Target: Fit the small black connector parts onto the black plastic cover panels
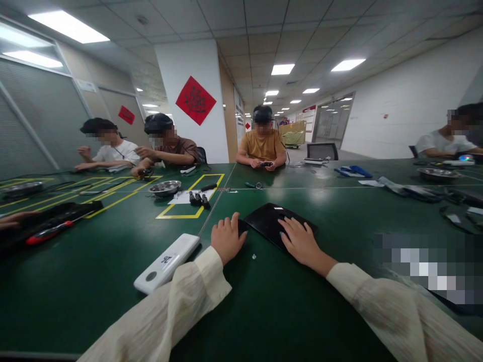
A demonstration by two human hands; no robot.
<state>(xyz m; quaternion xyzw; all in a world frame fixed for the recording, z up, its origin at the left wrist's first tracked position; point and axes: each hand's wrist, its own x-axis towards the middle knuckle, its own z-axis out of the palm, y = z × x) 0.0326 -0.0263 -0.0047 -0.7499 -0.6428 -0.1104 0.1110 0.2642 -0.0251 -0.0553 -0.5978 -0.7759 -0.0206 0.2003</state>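
Flat, glossy black panel (268, 224) lies on green worktop (241, 311), unlifted. My right hand (302, 244) rests on it, fingers spread, gripping nothing; my left hand (227, 237) covers a small dark object (242, 226), grip not discernible. Done: both hands placed; remainder: cannot tell. White plastic power bank (173, 259) nearby.

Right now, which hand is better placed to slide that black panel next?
Probably the right hand: its spread fingers already rest on the black panel, while the left hand sits to the panel's left.
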